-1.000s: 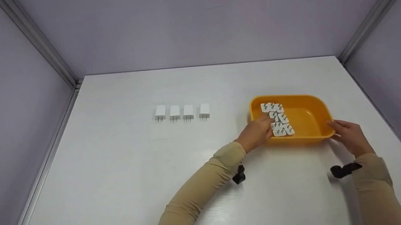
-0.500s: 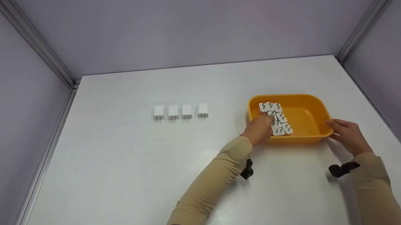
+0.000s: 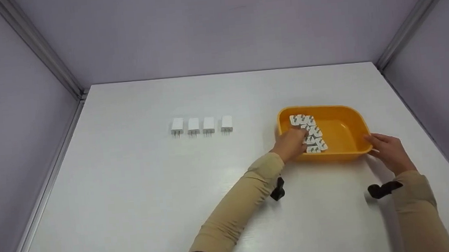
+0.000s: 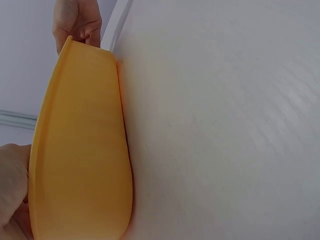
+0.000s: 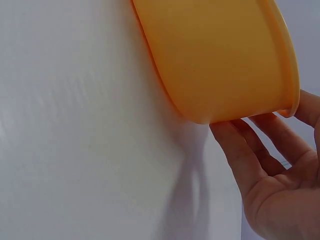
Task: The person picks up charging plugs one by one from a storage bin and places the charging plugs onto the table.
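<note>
A yellow plastic tray (image 3: 339, 132) stands on the right side of the table, its left half lined with several white plug adapters (image 3: 302, 119) whose prongs point up. My left hand (image 3: 290, 142) reaches over the tray's near left rim, fingers bent down among the adapters; I cannot tell whether they pinch one. In the left wrist view the tray's wall (image 4: 82, 140) hides those fingertips. My right hand (image 3: 391, 152) grips the tray's right end, thumb over the rim and fingers (image 5: 235, 150) against the outside wall.
Left of the tray, several white plug adapters (image 3: 208, 125) lie in a row on the white table (image 3: 132, 191), prongs facing me. Pale walls (image 3: 224, 28) close off the back and both sides.
Adapters near my left fingers have shifted slightly inside the tray, and a gap shows between those at the near end. My right hand keeps its hold on the tray.
</note>
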Motion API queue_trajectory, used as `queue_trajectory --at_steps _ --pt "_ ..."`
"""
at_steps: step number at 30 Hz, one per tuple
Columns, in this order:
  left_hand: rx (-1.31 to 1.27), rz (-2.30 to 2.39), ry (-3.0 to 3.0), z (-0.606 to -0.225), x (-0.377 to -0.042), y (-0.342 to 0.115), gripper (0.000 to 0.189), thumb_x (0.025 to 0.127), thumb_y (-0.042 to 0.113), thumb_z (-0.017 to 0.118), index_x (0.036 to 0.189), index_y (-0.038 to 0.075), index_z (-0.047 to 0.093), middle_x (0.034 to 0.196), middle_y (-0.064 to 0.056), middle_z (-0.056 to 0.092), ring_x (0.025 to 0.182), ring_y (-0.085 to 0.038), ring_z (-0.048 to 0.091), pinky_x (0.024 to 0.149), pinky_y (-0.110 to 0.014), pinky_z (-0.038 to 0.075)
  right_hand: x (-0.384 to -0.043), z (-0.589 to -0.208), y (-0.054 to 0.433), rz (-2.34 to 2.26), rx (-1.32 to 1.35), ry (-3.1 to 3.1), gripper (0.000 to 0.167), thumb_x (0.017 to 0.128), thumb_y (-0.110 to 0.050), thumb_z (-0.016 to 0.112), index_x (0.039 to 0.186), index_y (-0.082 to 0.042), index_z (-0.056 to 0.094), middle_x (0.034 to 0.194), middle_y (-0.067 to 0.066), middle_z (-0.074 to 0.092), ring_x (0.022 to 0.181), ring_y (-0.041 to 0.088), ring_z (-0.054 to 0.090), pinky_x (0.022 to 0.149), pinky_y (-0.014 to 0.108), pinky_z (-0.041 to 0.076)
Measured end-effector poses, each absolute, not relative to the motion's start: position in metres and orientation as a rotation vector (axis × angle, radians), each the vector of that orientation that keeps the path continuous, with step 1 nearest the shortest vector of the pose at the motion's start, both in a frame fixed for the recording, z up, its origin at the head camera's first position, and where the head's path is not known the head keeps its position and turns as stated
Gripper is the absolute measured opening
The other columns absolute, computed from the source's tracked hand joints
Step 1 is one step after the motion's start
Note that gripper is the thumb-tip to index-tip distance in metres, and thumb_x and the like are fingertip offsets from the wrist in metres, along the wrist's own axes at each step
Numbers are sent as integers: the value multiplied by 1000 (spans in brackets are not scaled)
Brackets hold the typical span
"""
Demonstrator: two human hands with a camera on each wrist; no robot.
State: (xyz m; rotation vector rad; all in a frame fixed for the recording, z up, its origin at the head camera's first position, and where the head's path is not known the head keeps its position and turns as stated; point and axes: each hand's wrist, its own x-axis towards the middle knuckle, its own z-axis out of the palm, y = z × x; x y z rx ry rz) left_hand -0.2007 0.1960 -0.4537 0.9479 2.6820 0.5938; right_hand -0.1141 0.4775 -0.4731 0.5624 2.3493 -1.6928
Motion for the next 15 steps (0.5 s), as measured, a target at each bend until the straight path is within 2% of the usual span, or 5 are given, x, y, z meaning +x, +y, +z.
queue_trajectory --at_steps 7,10,15 --pt "1101 521 2758 -454 -201 193 21 94 13 57 111 10 69 103 1 72 87 -10 63 80 -20 55 -113 -475 479 -1874 547 2256 82 95 -40 56 148 11 19 97 -26 59 90 -10 59 77 7 53" --pt "1105 500 2760 -453 -201 192 23 95 12 56 113 10 69 106 1 71 91 -10 64 84 -21 54 -114 -475 479 -1828 570 2278 84 94 -44 55 148 10 20 97 -26 57 89 -11 58 77 7 53" --pt "1104 513 2748 -452 -200 192 23 95 11 53 112 9 69 106 0 70 90 -10 63 82 -21 54 -114 -475 478 -1749 578 2333 85 93 -49 54 148 8 24 99 -27 55 90 -12 57 78 6 53"
